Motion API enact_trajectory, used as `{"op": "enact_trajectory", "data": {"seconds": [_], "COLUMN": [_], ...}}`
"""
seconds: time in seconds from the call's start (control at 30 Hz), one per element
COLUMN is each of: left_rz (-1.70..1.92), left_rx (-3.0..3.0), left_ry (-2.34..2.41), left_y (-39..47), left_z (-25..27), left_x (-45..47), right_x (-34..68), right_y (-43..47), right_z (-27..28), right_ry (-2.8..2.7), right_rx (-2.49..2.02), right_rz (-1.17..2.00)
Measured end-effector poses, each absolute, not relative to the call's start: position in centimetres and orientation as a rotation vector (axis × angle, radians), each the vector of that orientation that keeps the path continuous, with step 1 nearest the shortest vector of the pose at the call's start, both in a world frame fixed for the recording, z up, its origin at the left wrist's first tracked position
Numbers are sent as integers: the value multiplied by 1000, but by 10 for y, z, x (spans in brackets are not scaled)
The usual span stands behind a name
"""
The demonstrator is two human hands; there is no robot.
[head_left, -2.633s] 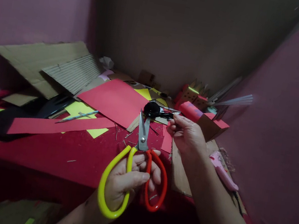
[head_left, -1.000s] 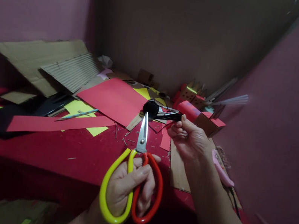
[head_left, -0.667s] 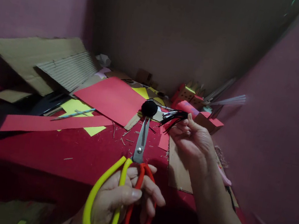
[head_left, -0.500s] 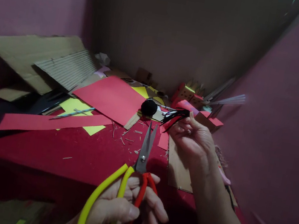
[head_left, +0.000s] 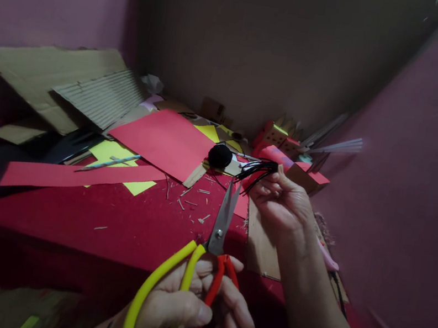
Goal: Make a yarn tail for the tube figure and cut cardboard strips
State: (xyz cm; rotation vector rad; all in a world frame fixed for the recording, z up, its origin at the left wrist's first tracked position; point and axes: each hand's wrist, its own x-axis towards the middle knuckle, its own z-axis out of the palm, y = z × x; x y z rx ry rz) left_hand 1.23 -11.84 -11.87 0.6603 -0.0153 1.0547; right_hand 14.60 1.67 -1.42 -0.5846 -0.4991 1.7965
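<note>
In my left hand is a pair of scissors, one handle yellow and the other red. Their blades point away from me and stand slightly apart. My right hand pinches a bunch of black yarn strands between thumb and fingers, the loose ends pointing left. The blade tips are just below and left of those ends; I cannot tell whether they touch. A black ball of yarn sits left of the strands, by a red paper sheet.
Cardboard sheets lean at the back left. A striped pencil lies over yellow paper and a red strip. Small scraps dot the red cloth. Decorated boxes and pale sticks stand at the back right.
My left hand has moved the scissors a little to the right, bringing the blade tips nearer the yarn strands. The right hand keeps its pinch almost in place.
</note>
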Motion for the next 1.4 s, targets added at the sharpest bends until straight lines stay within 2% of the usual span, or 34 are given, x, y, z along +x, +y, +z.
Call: {"op": "enact_trajectory", "data": {"seconds": [0.6, 0.8, 1.1, 1.4], "left_rz": [1087, 1116, 1172, 1309], "left_rx": [642, 566, 539, 643], "left_ry": [-38, 14, 91, 160], "left_y": [-112, -108, -111, -113], "left_z": [-109, -106, -95, -99], "left_x": [12, 13, 6, 10], "right_x": [140, 145, 144, 149], "right_y": [11, 13, 11, 17], "right_z": [-25, -32, -37, -40], "right_ry": [-551, -784, -1057, -918], "right_rx": [-659, -580, -594, -565], "right_rz": [1804, 1801, 1628, 1679]}}
